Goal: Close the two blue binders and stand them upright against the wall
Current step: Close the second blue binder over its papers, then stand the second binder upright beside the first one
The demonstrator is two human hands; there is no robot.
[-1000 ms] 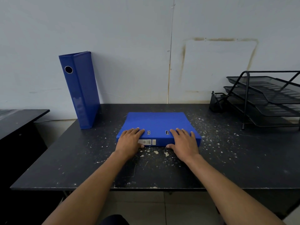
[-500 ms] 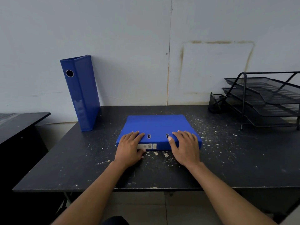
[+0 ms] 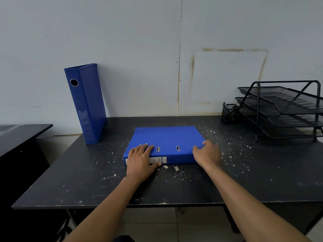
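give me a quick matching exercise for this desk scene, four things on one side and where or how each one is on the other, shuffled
Things:
1. upright binder
2. flat binder
3. wire tray rack
4. left hand

Places or states:
A. lying closed mid-table
B. far right of the table
C. standing against the wall, left
D. resting on the flat binder's near left corner

Pairs: 1-C, 2-A, 3-B, 4-D

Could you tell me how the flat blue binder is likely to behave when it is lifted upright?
The flat binder looks rigid, so it probably won't flop. Closed, its cover likely stays shut. Its broad spine should stand steadily, like the upright binder.
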